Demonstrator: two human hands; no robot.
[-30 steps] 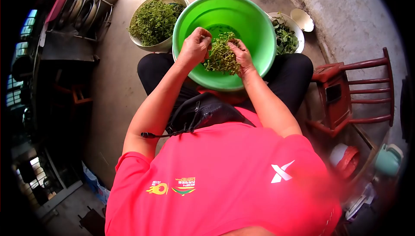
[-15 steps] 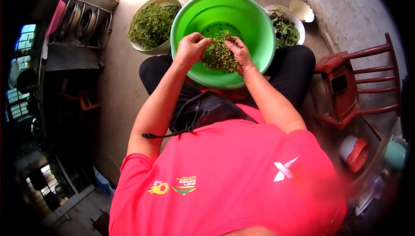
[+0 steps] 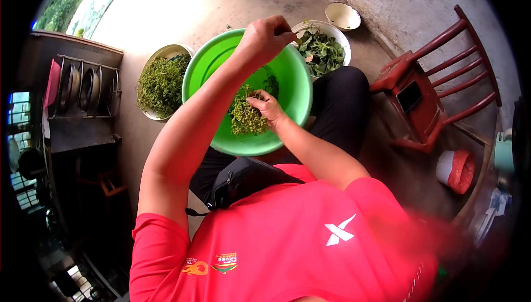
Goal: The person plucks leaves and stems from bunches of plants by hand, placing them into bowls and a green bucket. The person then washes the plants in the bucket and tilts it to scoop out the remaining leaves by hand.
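In my right hand (image 3: 267, 109) is a bunch of small green berries on stems (image 3: 248, 118), gripped over the near part of a big green plastic basin (image 3: 301, 95). My left hand (image 3: 268, 38) is raised across the far rim of the basin, its fingertips pinched together near a white bowl of green leaves (image 3: 321, 52). Whatever is between those fingertips is too small to make out. Some dark green bits lie inside the basin, partly hidden by my left forearm. A pale tub heaped with berry clusters (image 3: 161, 85) stands left of the basin.
A small cream bowl (image 3: 343, 16) sits by the wall. To the right is a red wooden chair (image 3: 423, 95) with a dark phone-like object on its seat. A rack of pans (image 3: 83, 87) stands at left. A white and red container (image 3: 456, 171) is at lower right.
My left hand has left the berry bunch and moved up and right toward the bowl of leaves. The right hand still holds the bunch. The view has shifted too.
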